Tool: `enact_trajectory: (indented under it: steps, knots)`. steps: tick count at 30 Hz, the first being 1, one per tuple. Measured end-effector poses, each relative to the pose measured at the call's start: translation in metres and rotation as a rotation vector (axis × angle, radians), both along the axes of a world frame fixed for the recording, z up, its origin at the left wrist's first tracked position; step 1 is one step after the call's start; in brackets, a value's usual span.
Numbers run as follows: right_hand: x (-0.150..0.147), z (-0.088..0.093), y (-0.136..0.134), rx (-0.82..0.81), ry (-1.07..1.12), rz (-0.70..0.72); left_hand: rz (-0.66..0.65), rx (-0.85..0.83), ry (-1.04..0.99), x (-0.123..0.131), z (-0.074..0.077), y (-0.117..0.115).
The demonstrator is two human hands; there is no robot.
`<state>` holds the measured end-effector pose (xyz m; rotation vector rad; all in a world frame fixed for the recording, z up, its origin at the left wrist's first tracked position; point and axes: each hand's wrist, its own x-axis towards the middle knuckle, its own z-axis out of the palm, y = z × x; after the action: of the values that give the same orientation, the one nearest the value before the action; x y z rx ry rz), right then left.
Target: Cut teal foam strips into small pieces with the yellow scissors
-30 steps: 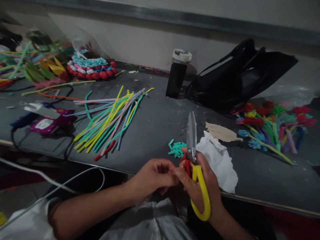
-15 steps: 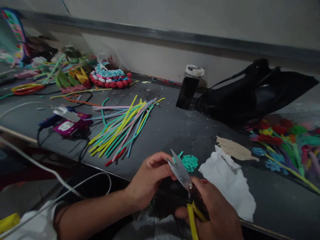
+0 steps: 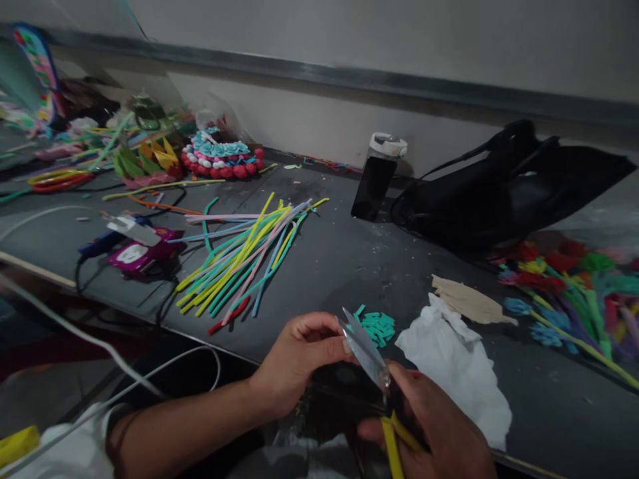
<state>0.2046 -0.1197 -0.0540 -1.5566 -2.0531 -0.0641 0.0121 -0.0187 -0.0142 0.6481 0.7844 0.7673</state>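
One scissors [image 3: 367, 352] — clasped by right hand [image 3: 439, 432] fingers | left hand [image 3: 299, 356] fingers pinched beside it

The scissors with yellow handles and shiny silver blades [image 3: 368, 354] are near. By them are small teal foam bits [image 3: 378, 326] and a crumpled white cloth [image 3: 456, 372]. The long thin foam strips [image 3: 244, 256] on the left are yellow, teal, pink and blue. The soft black bag [image 3: 509, 186] is far right.
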Motion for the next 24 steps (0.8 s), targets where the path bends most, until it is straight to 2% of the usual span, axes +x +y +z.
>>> enact_trajectory:
  steps: [6,17,24]
  knots:
    - [-0.0003,0.004,-0.001,0.051,-0.005,-0.002,-0.01,0.028,-0.004,-0.0007,-0.0029,0.0008]
    - [0.0002,0.0017,-0.0032,-0.022,-0.084,-0.019,-0.023,0.054,0.01,-0.0016,-0.0034,0.0014]
    - [0.0023,0.0036,-0.004,0.04,-0.095,-0.015,-0.034,0.033,0.033,-0.0011,-0.0002,0.002]
